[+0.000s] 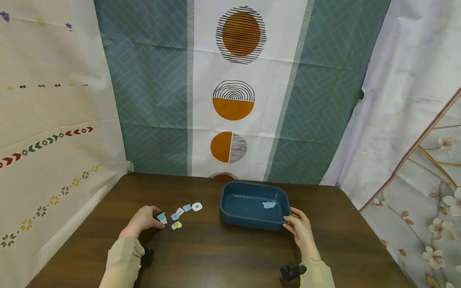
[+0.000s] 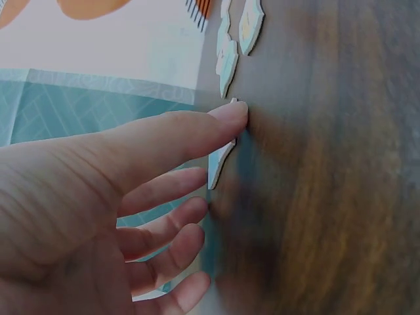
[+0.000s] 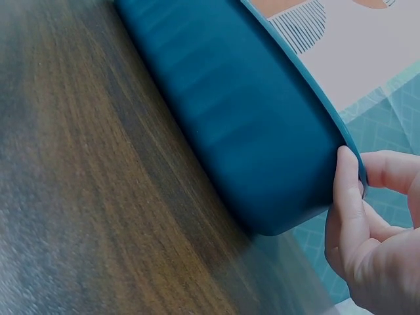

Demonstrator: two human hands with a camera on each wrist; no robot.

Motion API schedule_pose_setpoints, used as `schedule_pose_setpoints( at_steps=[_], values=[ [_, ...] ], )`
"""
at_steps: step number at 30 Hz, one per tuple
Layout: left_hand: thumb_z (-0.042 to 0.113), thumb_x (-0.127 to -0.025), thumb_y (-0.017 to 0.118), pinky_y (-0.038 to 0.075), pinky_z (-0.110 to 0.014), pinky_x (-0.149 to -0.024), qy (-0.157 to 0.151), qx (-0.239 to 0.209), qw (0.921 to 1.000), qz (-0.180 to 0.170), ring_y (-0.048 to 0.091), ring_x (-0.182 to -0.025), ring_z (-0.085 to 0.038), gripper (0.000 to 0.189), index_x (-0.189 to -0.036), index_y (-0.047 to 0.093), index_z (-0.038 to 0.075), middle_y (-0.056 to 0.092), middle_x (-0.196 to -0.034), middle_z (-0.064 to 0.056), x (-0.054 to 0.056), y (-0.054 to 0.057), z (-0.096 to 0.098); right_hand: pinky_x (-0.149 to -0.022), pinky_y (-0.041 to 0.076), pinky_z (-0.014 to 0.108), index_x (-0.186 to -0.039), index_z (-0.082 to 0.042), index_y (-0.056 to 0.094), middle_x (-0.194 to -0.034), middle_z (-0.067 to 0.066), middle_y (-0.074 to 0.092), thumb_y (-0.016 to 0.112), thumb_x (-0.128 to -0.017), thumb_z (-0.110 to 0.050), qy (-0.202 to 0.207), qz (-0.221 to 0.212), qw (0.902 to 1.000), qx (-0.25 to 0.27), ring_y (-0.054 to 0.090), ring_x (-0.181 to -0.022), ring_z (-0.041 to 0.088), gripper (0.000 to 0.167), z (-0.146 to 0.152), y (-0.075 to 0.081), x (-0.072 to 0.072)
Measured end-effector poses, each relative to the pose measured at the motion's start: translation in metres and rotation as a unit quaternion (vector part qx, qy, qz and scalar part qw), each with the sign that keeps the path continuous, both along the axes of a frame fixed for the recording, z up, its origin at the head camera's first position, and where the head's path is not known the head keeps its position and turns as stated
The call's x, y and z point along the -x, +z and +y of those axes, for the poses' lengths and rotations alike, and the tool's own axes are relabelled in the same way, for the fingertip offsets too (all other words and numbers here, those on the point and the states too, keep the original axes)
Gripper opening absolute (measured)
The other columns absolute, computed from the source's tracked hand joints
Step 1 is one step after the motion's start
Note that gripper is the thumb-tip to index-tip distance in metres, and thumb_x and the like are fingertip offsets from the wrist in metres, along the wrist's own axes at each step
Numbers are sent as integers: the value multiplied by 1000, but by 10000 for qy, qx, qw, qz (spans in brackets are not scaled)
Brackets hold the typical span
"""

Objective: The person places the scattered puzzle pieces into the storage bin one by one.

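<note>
My left hand (image 1: pixel 145 219) has thumb and index finger at opposite edges of a flat light-blue and white cut-out piece (image 1: pixel 162 218) low on the wooden table. In the left wrist view the thumb covers part of that piece (image 2: pixel 220 164), and the other fingers are spread below. My right hand (image 1: pixel 299 227) grips the right front corner of a dark blue rectangular tub (image 1: pixel 252 222), thumb and fingers on either side of its rim (image 3: pixel 308 82). Inside the tub lies another light-blue cut-out piece (image 1: pixel 269 205).
Right of my left hand lie several small flat pieces, among them a white round one with a blue star (image 1: pixel 197 207) and a yellow-green one (image 1: pixel 177 225). Patterned cloth (image 1: pixel 155 100) hangs behind the brown table (image 1: pixel 216 260) and at both sides.
</note>
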State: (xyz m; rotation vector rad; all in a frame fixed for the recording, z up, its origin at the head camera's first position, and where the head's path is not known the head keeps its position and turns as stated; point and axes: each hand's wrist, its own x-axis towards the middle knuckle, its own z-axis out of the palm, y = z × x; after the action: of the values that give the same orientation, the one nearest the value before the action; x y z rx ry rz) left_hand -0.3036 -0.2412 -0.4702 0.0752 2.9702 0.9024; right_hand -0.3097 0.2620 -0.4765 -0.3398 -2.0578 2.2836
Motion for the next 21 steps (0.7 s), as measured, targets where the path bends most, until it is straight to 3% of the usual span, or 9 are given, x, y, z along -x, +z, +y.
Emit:
schedule_pose_setpoints(
  at_steps=[11, 21],
  values=[
    [13, -70, 86, 52, -51, -82, 39, -96, 9999, 102, 63, -94, -35, 44, -105, 68, -7, 68, -102, -22, -1, -3, -1, -64, 54, 16, -141, 8, 33, -82, -5, 48, 56, -90, 4, -48, 127, 9999, 33, 50, -65, 4, 56, -1, -2, 2],
    [15, -72, 85, 52, -49, -79, 80, -70, 9999, 29, 63, -89, -30, 42, -104, 68, -7, 68, -101, -21, -1, -1, 0, -64, 54, 15, -142, 6, 32, -82, -6, 48, 57, -91, 4, -21, 51, 10000, 52, 50, -65, 4, 57, 1, -1, 1]
  ],
)
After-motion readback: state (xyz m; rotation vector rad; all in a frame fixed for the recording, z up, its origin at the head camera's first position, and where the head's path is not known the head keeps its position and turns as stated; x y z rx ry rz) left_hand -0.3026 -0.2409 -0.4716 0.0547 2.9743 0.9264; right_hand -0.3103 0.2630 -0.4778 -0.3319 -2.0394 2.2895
